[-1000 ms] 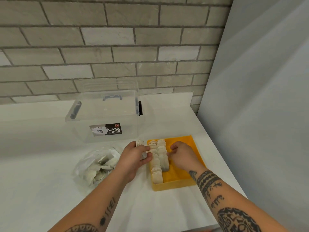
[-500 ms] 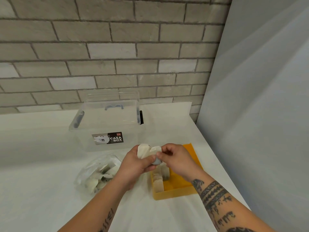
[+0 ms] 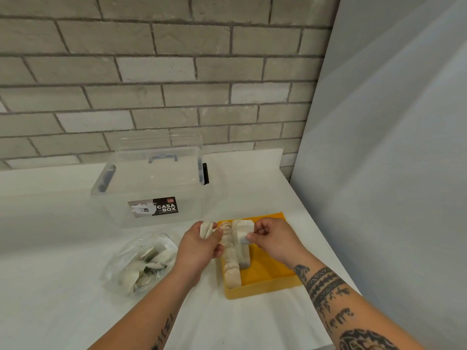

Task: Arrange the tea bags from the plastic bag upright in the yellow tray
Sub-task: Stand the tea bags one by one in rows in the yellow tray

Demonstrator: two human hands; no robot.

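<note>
The yellow tray (image 3: 267, 286) lies on the white table at the right, with rows of tea bags (image 3: 231, 269) standing upright along its left side. My right hand (image 3: 274, 239) pinches one pale tea bag (image 3: 243, 232) just above those rows. My left hand (image 3: 199, 246) holds a few more tea bags (image 3: 206, 229) beside the tray's left edge. The clear plastic bag (image 3: 141, 263) with several loose tea bags lies left of my left hand.
A clear lidded storage box (image 3: 151, 188) with a "CASA BOX" label stands behind the bag and tray. A brick wall runs along the back. A grey panel (image 3: 391, 173) closes off the right side, close to the tray.
My hands met above the tray and my right hand took one tea bag from the left; they have now drawn apart, the right carrying the bag over the rows.
</note>
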